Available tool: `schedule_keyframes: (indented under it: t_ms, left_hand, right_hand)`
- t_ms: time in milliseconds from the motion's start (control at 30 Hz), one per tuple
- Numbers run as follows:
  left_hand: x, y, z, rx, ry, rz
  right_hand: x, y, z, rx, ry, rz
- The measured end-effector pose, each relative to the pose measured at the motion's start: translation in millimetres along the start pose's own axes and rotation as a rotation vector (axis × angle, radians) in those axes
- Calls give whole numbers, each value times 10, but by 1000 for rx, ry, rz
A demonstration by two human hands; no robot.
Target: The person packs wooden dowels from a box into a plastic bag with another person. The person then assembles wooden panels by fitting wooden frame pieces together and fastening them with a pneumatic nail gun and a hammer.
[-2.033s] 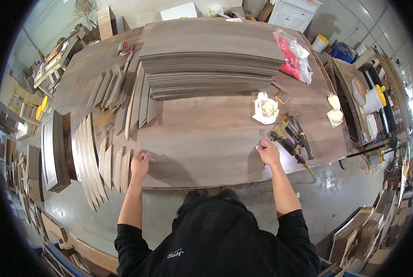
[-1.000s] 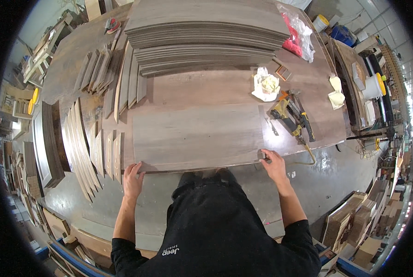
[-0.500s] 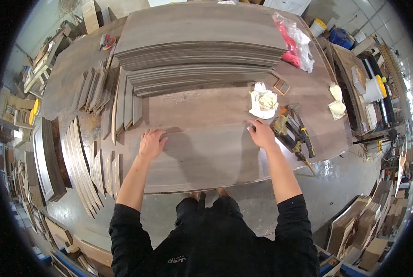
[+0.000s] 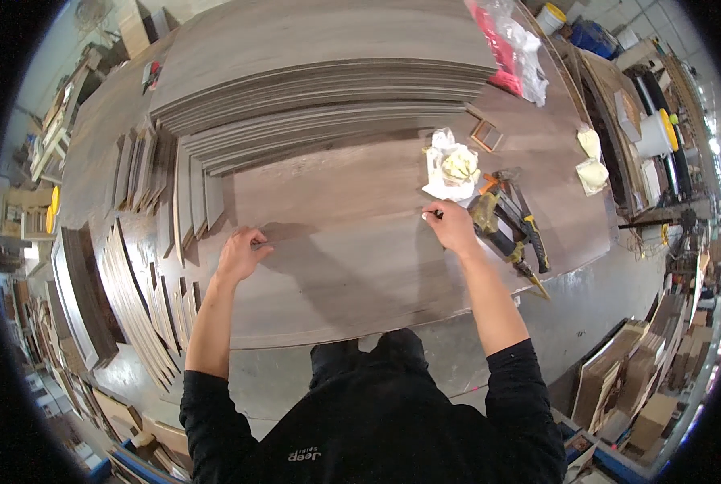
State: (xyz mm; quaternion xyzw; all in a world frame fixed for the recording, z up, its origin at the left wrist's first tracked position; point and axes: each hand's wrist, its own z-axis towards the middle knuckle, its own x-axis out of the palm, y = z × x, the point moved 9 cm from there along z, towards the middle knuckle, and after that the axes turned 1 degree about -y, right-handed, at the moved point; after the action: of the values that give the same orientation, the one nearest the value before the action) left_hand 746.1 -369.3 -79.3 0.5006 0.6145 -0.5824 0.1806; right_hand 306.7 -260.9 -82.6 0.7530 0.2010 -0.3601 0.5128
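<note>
A wide grey-brown board (image 4: 352, 274) lies flat on the table in front of me. Over its far left part is my left hand (image 4: 240, 255), fingers curled in toward the thumb; a thin greyish sliver shows at the fingertips, too small to name. My right hand (image 4: 452, 227) is at the far right part of the board, thumb and fingers pinched together. What it pinches, if anything, is hidden. Just beyond it sits an opened white wrapper (image 4: 451, 176) with pale yellowish contents. A yellow-and-black power tool (image 4: 493, 222) and a hammer (image 4: 530, 226) lie right of this hand.
Stacked grey panels (image 4: 320, 89) fill the table's far side. Shorter boards (image 4: 139, 169) lean at the left, beside long thin strips (image 4: 135, 298). A small wooden frame (image 4: 486, 135), red-and-clear plastic (image 4: 514, 56) and pale cloths (image 4: 591, 165) lie at the right.
Both hands have gone from spread fingers to curled, pinching ones. The left hand has shifted left and a little nearer; the right has moved slightly left. The view has shifted.
</note>
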Motion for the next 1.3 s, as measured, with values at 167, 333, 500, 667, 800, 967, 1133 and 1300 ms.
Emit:
schedule_keyframes:
  t_ms: [167,333,500,667,800,967,1133,1300]
  left_hand:
    - [152,-138,49,15,85,93]
    - [805,-1292,238,271,-28,58]
    - [1502,-2273,562,372,-84,-67]
    - [1692,-2447,622,317,-95,-110]
    - [1725,-2458,586,343,-119,-63]
    - [1720,-2524,523,414,-249,68]
    - [1730,-2623,475,440,-255,143]
    - [1669,-2598,429,403,-287,154]
  right_hand:
    - [19,-451,-325,127,-252,272]
    - [-2,-423,-695,182,-345,344]
    - [17,-327,-613,211,-275,309]
    - [2,-335,-657,194,-326,258]
    - [-16,-322,-689,122,-392,238]
    - [-19,-330,-707,129,-395,269]
    - [-336,-453,-799,23,-467,342]
    - [-1104,-991,-829,32,-446,-161]
